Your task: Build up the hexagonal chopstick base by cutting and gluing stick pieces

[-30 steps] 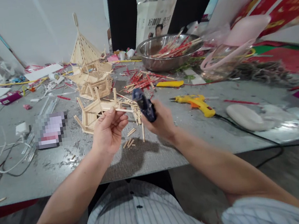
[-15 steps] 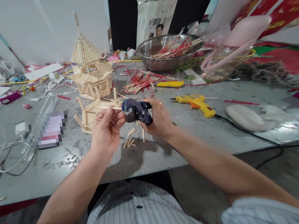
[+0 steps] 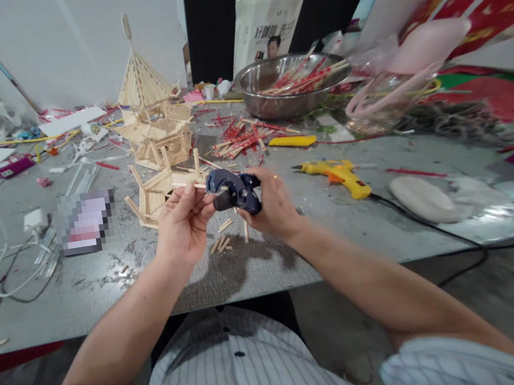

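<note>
My left hand (image 3: 182,219) pinches a thin wooden stick (image 3: 199,186) whose right end meets the jaws of a dark blue hand cutter (image 3: 232,191). Wrapped around the cutter's handles is my right hand (image 3: 274,201). Just behind my left hand sits a low wooden stick frame (image 3: 152,198) with short upright posts. Several short cut pieces (image 3: 221,244) lie on the table below the cutter. Farther back stands a tiered stick pagoda (image 3: 146,99) with a pointed roof.
A yellow glue gun (image 3: 336,175) lies right of my hands, its cord trailing off the front edge. Behind are a yellow utility knife (image 3: 292,141), red-and-wood sticks (image 3: 243,136) and a steel bowl (image 3: 267,104). At left rests a blurred phone (image 3: 90,222); at right, a pale stone-like object (image 3: 422,200).
The view has shifted very slightly. Both hands keep the same grip, with the stick still at the cutter's jaws.
</note>
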Available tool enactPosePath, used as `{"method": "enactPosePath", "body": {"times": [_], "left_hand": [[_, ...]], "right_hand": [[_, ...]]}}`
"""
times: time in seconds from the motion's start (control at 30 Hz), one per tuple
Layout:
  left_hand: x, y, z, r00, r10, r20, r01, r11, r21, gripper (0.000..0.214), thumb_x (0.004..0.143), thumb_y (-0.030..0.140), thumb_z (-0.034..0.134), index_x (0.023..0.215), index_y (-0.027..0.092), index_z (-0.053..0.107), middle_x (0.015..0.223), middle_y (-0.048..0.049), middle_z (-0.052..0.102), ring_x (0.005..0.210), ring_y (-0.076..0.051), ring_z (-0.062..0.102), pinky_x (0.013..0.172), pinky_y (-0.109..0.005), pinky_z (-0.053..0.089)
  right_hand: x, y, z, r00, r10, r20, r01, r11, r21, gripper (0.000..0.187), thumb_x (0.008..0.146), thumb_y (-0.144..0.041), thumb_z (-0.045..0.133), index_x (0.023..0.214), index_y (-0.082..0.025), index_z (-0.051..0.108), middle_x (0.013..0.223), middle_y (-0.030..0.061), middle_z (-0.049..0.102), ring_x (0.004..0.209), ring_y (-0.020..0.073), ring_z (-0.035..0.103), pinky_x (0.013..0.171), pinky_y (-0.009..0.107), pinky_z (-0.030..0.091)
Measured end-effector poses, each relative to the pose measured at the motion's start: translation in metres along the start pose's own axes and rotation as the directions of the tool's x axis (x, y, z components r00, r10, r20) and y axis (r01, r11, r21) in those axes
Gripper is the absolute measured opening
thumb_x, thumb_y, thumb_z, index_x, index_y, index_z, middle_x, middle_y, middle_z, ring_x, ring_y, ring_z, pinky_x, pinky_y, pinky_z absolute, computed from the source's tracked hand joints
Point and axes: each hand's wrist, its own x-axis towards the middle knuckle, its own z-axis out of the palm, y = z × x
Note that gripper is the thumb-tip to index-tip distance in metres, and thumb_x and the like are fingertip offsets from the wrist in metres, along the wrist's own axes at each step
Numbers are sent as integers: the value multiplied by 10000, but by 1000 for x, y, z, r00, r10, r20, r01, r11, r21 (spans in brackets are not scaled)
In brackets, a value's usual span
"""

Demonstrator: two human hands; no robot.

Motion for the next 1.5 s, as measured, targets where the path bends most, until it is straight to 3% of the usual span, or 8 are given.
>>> {"method": "enactPosePath", "body": {"times": [0.57, 1.0, 1.5], "left_hand": [[-3, 0, 3, 1000, -27, -4, 27, 999, 39, 299, 855, 91, 466, 588, 140, 592, 540, 34, 641, 484, -44, 616, 483, -102, 511], [-5, 0, 4, 999, -32, -18, 33, 997, 75, 264, 850, 109, 484, 611, 136, 591, 550, 26, 641, 493, -48, 617, 473, -103, 511], [-5, -1, 4, 999, -23, -25, 25, 997, 76, 257, 848, 109, 491, 617, 141, 600, 554, 27, 645, 504, -47, 624, 499, -101, 518]], "right_hand": [[-2, 2, -1, 1000, 7, 13, -7, 1000, 0, 476, 683, -286, 543, 1118, -203, 370, 995, 107, 592, 911, 258, 595, 749, 420, 491], [-3, 1, -3, 976, 188, 111, -182, 981, -65, 367, 681, -356, 520, 1016, -220, 460, 822, 83, 626, 736, 254, 618, 631, 376, 474], [-4, 0, -1, 978, 204, 46, -200, 977, -80, 333, 666, -359, 537, 962, -209, 505, 770, 63, 652, 673, 235, 631, 548, 331, 455]]}}
